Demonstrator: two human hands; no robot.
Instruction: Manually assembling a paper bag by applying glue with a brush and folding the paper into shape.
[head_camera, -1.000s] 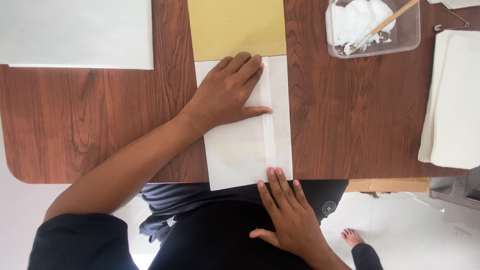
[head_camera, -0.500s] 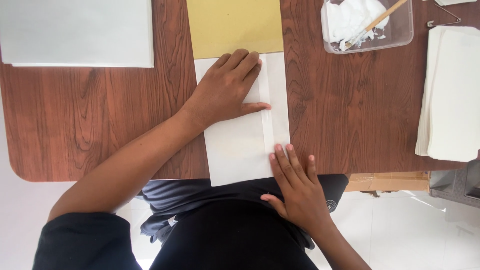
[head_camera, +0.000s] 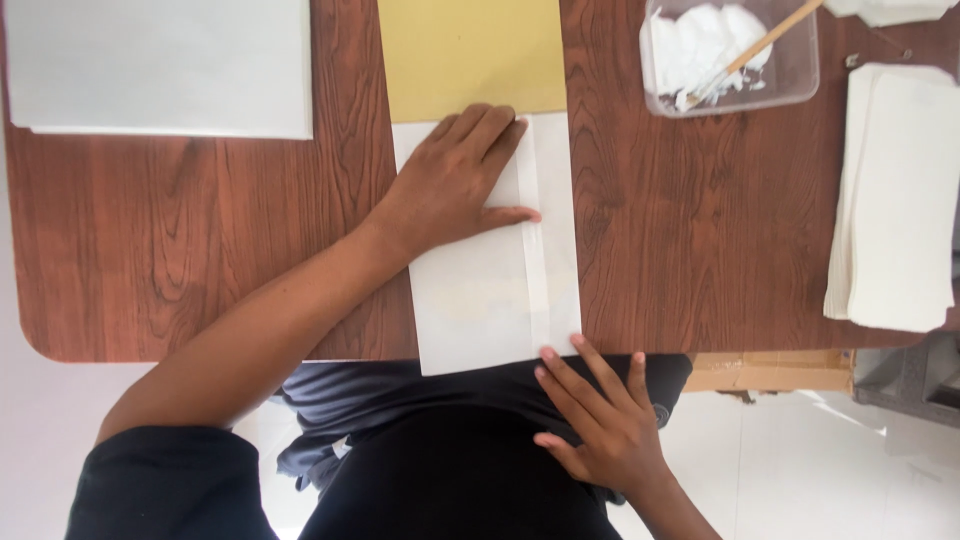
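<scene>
Left hand (head_camera: 455, 180) pressed flat, fingers spread, on a folded white paper sheet (head_camera: 490, 290) lying on the wooden table (head_camera: 690, 240), just below a yellow sheet (head_camera: 470, 55). Right hand (head_camera: 600, 430) open at the table's near edge, fingertips touching the sheet's lower corner, gripping nothing. Clear tub (head_camera: 730, 60) with brush (head_camera: 755, 45) at upper right.

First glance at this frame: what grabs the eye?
The left hand pressed flat on a folded white paper sheet at the centre of the brown wooden table, with a yellow paper sheet just beyond it. The right hand rests at the paper's near corner. Top right, a clear plastic tub holds white paste and a brush.
</scene>
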